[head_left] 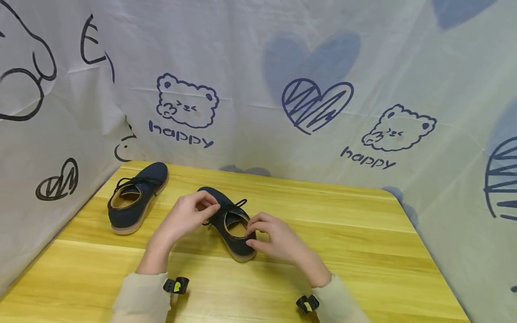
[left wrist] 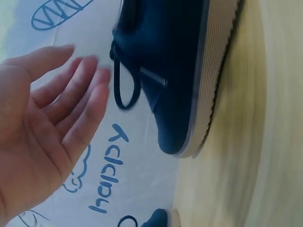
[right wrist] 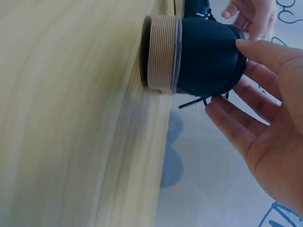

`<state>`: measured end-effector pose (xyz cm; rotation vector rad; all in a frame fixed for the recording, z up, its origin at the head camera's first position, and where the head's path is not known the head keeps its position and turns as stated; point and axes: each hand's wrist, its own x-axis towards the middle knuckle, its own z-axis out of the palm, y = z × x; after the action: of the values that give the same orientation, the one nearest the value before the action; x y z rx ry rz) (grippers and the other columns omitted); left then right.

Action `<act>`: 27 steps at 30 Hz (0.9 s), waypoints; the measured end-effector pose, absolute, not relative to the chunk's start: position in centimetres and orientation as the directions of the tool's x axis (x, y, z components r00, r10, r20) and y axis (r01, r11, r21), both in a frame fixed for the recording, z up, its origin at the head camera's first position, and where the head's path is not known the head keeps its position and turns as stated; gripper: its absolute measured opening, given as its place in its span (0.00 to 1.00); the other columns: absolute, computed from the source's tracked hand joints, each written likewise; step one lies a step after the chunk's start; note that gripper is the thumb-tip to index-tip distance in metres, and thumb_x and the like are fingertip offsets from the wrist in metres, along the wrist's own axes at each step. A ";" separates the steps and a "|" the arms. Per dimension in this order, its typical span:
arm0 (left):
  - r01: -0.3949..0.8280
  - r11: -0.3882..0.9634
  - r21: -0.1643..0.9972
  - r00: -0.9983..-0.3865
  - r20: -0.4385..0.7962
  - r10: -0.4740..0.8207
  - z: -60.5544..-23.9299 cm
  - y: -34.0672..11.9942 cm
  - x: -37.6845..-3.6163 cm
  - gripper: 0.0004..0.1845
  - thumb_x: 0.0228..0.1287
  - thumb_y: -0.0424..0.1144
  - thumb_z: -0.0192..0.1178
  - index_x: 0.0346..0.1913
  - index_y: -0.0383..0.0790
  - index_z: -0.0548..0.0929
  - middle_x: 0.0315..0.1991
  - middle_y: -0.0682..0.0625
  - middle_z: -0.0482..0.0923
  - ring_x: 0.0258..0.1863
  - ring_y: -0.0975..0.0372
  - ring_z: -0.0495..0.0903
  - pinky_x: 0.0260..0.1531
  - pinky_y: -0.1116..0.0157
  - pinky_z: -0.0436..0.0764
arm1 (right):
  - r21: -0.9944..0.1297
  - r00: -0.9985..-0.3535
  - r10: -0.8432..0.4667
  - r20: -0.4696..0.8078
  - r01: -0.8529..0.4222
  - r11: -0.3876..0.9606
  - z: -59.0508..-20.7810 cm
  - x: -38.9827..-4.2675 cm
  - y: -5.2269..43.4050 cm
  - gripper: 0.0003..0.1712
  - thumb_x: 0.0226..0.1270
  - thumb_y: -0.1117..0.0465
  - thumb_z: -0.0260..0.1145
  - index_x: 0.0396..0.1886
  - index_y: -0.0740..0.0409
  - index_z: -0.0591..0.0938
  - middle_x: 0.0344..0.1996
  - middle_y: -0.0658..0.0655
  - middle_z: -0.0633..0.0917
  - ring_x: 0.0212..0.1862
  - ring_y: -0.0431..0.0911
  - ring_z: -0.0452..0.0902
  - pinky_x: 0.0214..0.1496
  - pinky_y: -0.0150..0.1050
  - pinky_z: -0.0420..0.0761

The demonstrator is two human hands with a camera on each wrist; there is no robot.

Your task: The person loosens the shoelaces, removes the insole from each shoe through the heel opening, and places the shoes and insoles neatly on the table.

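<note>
Two navy lace-up shoes with tan soles stand on a yellow wooden table (head_left: 363, 233). The nearer shoe (head_left: 236, 242) lies at the middle, toe pointing away. My left hand (head_left: 210, 207) hovers at its black laces (left wrist: 125, 90) with fingers straight, and the left wrist view shows nothing held. My right hand (head_left: 252, 235) is at the heel (right wrist: 208, 56): the thumb touches the heel's top edge and the fingers (right wrist: 227, 113) lie extended beside it. The second shoe (head_left: 133, 197) stands apart at the back left.
A white cloth backdrop (head_left: 258, 89) printed with bears, hearts and "happy" closes off the table at the back and left. The table's right edge (head_left: 428, 251) slants down to the front. Small black and yellow clips (head_left: 176, 285) sit at both wrists.
</note>
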<state>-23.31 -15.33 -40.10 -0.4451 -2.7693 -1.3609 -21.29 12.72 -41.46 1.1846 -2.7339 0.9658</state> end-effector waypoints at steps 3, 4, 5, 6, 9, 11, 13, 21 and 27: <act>0.339 0.605 0.720 -0.940 0.234 0.248 -40.1 -15.5 -23.7 0.11 0.75 0.41 0.64 0.53 0.41 0.86 0.47 0.48 0.85 0.45 0.52 0.83 0.44 0.53 0.83 | -0.540 -0.709 -0.671 0.217 -0.660 0.523 -41.4 -21.2 13.7 0.05 0.71 0.57 0.73 0.44 0.50 0.88 0.54 0.52 0.83 0.56 0.45 0.80 0.62 0.46 0.80; 0.359 0.611 0.705 -0.933 0.250 0.260 -40.1 -15.6 -23.9 0.12 0.75 0.41 0.64 0.55 0.40 0.86 0.50 0.47 0.85 0.48 0.51 0.83 0.48 0.51 0.83 | -0.540 -0.706 -0.676 0.213 -0.661 0.521 -41.4 -21.1 14.1 0.05 0.71 0.56 0.73 0.43 0.49 0.88 0.53 0.52 0.84 0.56 0.45 0.80 0.61 0.46 0.80; 0.382 0.617 0.688 -0.924 0.263 0.279 -40.1 -15.6 -24.1 0.13 0.75 0.40 0.65 0.56 0.40 0.86 0.53 0.46 0.84 0.52 0.49 0.82 0.52 0.48 0.82 | -0.540 -0.704 -0.679 0.209 -0.661 0.520 -41.4 -21.1 14.4 0.05 0.71 0.56 0.74 0.43 0.49 0.88 0.53 0.52 0.84 0.56 0.45 0.80 0.61 0.46 0.80; 0.404 0.623 0.670 -0.914 0.269 0.303 -40.2 -15.7 -24.4 0.14 0.74 0.39 0.65 0.58 0.39 0.85 0.55 0.44 0.83 0.56 0.48 0.81 0.56 0.46 0.80 | -0.542 -0.704 -0.680 0.203 -0.659 0.521 -41.3 -21.0 14.8 0.05 0.70 0.55 0.74 0.42 0.48 0.88 0.54 0.53 0.84 0.57 0.45 0.80 0.61 0.46 0.80; 0.458 0.635 0.622 -0.884 0.244 0.399 -40.4 -15.8 -25.4 0.19 0.71 0.36 0.68 0.62 0.38 0.83 0.63 0.41 0.80 0.65 0.44 0.76 0.65 0.43 0.74 | -0.546 -0.702 -0.683 0.201 -0.659 0.517 -41.3 -20.8 15.8 0.05 0.70 0.53 0.74 0.40 0.46 0.88 0.53 0.52 0.84 0.56 0.45 0.80 0.61 0.46 0.80; 0.493 0.643 0.586 -0.857 0.202 0.474 -40.5 -15.8 -26.0 0.24 0.69 0.35 0.70 0.66 0.37 0.81 0.67 0.39 0.77 0.69 0.42 0.72 0.69 0.42 0.70 | -0.550 -0.694 -0.689 0.211 -0.667 0.503 -41.3 -20.8 16.5 0.05 0.69 0.52 0.75 0.39 0.46 0.88 0.52 0.51 0.85 0.55 0.44 0.80 0.59 0.45 0.81; 0.517 0.640 0.569 -0.829 0.144 0.541 -40.6 -15.8 -26.3 0.29 0.66 0.35 0.73 0.68 0.36 0.79 0.70 0.38 0.74 0.71 0.40 0.69 0.70 0.41 0.68 | -0.559 -0.676 -0.701 0.226 -0.679 0.476 -41.5 -20.9 17.2 0.05 0.69 0.53 0.75 0.39 0.46 0.89 0.51 0.52 0.85 0.54 0.43 0.80 0.58 0.44 0.82; 0.548 0.599 0.584 -0.733 -0.011 0.681 -40.9 -14.6 -27.0 0.47 0.50 0.40 0.84 0.74 0.38 0.74 0.75 0.41 0.70 0.74 0.42 0.66 0.73 0.44 0.65 | -0.554 -0.604 -0.753 0.262 -0.733 0.395 -41.2 -21.4 19.9 0.05 0.66 0.54 0.78 0.37 0.47 0.90 0.49 0.52 0.87 0.53 0.43 0.82 0.57 0.42 0.83; 0.494 0.596 0.633 -0.717 -0.091 0.691 -41.2 -13.2 -27.0 0.45 0.52 0.40 0.83 0.74 0.41 0.74 0.75 0.44 0.70 0.74 0.44 0.66 0.73 0.44 0.65 | -0.563 -0.576 -0.780 0.244 -0.739 0.370 -41.2 -21.7 21.6 0.03 0.65 0.55 0.78 0.36 0.44 0.90 0.49 0.51 0.87 0.54 0.43 0.82 0.58 0.42 0.83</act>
<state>-27.05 -13.23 -41.22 -1.1897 -3.0930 -1.0456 -21.69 21.65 -41.21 1.4728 -2.6520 1.0343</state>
